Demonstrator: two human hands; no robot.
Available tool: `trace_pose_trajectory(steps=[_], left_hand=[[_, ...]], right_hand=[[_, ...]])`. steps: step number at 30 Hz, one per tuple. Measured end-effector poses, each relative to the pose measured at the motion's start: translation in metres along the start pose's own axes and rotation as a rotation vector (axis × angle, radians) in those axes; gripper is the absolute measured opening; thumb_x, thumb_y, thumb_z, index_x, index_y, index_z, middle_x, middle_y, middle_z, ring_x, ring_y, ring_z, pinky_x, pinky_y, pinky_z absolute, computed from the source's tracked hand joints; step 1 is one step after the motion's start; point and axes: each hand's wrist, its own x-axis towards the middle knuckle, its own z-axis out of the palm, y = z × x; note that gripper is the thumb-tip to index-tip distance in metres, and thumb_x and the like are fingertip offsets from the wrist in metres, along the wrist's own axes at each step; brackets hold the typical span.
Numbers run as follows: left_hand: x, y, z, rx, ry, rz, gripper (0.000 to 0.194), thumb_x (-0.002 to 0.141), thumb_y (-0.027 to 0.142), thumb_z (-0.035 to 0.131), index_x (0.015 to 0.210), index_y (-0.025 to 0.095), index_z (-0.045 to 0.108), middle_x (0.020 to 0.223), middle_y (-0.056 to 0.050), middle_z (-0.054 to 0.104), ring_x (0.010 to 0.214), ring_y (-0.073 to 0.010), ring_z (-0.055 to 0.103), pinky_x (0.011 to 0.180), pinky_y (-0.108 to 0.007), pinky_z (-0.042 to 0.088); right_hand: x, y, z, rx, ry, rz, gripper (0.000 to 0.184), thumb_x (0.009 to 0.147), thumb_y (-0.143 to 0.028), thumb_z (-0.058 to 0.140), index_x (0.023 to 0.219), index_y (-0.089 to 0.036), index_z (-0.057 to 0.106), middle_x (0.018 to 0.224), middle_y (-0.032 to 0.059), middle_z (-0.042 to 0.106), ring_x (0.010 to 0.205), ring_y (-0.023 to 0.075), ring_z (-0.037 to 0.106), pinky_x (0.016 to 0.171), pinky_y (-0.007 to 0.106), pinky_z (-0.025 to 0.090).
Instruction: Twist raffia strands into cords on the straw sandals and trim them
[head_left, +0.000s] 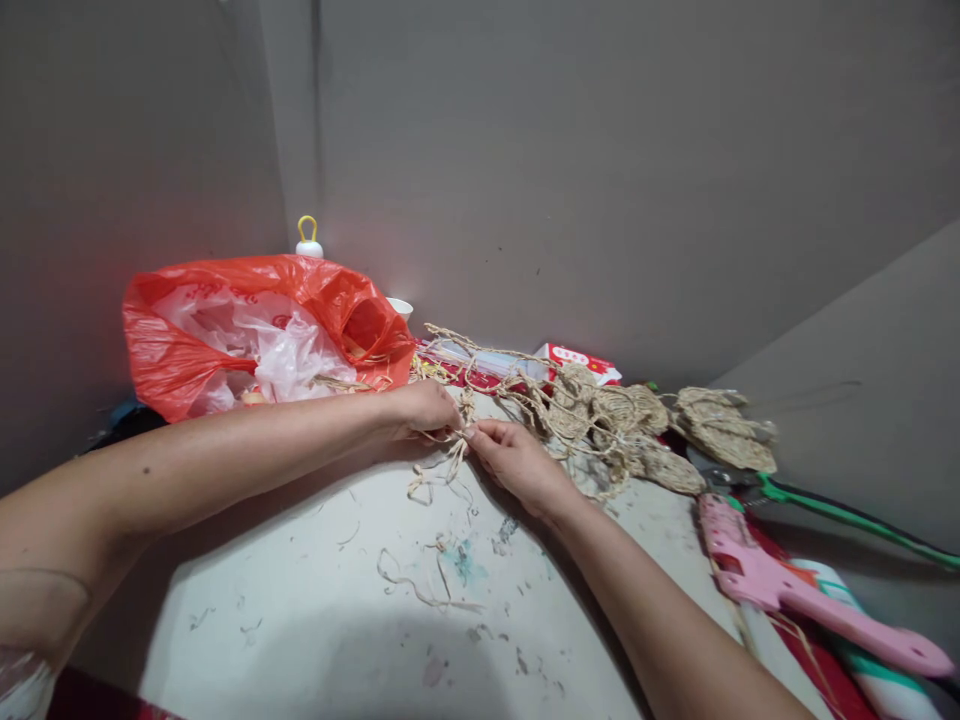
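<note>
My left hand and my right hand meet at the middle of a stained white table. Both pinch the same straw-coloured raffia cord, fingertips almost touching. The cord's loose end hangs in loops below my hands. It runs back to a tangle of braided raffia and several flat woven raffia pieces lying just to the right of my right hand.
A red plastic bag with white bags inside lies at the back left. A pink glue gun and green-handled scissors lie at the right. A red and white box stands against grey walls. Loose raffia scraps litter the table.
</note>
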Motion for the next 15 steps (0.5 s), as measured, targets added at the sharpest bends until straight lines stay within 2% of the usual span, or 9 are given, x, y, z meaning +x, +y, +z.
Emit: trace_pose_trajectory(steps=[4, 8, 15], left_hand=[[-0.006, 0.000, 0.008, -0.011, 0.055, -0.008, 0.018, 0.067, 0.006, 0.055, 0.052, 0.016, 0.052, 0.037, 0.004, 0.046, 0.033, -0.0068, 0.035, 0.038, -0.021, 0.026], [-0.011, -0.002, 0.014, -0.008, 0.118, -0.007, 0.017, 0.068, 0.008, 0.054, 0.053, 0.015, 0.053, 0.039, 0.003, 0.048, 0.032, -0.0077, 0.038, 0.038, -0.021, 0.029], [-0.014, -0.007, 0.022, 0.012, 0.169, 0.040, 0.018, 0.072, 0.010, 0.049, 0.055, 0.013, 0.056, 0.044, 0.000, 0.053, 0.035, -0.0083, 0.045, 0.039, -0.020, 0.036]], right_hand=[[-0.002, -0.001, 0.006, 0.029, 0.086, 0.004, 0.029, 0.075, -0.041, 0.059, 0.058, -0.020, 0.049, 0.042, -0.0085, 0.027, 0.036, 0.0059, 0.017, 0.036, 0.023, 0.012], [-0.006, -0.009, 0.011, 0.140, 0.093, 0.069, 0.025, 0.073, -0.035, 0.059, 0.056, -0.020, 0.050, 0.039, -0.0087, 0.027, 0.035, 0.0058, 0.016, 0.036, 0.023, 0.013], [-0.009, -0.013, 0.015, 0.253, 0.122, 0.102, 0.027, 0.067, -0.030, 0.060, 0.046, -0.016, 0.050, 0.039, -0.0045, 0.043, 0.031, 0.0027, 0.020, 0.033, 0.020, 0.008]])
